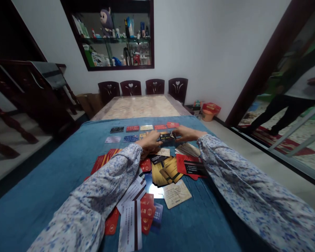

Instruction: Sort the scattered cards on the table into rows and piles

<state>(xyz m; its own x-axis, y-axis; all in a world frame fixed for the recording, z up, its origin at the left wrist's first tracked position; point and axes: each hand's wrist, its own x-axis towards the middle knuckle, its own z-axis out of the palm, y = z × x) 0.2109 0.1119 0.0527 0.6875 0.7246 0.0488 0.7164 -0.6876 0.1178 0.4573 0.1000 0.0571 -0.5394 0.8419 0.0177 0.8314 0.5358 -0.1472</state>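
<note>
A black VIP card (168,137), possibly the top one of a small stack, lies between my hands in the second row of cards. My left hand (149,141) has its bent fingers at the card's left edge. From the other side, my right hand (187,133) pinches its right edge. Gold cards (170,170) are fanned out nearer to me. Red cards with black stripes (193,165) lie beneath my right forearm. White striped cards (130,220) overlap red ones (147,213) in front. Behind my hands runs a row of small stacks, among them a black one (117,130).
A blue cloth (68,164) covers the near part of the marble-patterned table (144,105). Dark chairs (130,87) stand at its far end. A person (299,91) stands beyond the doorway at right. Stair railings (28,91) are on the left.
</note>
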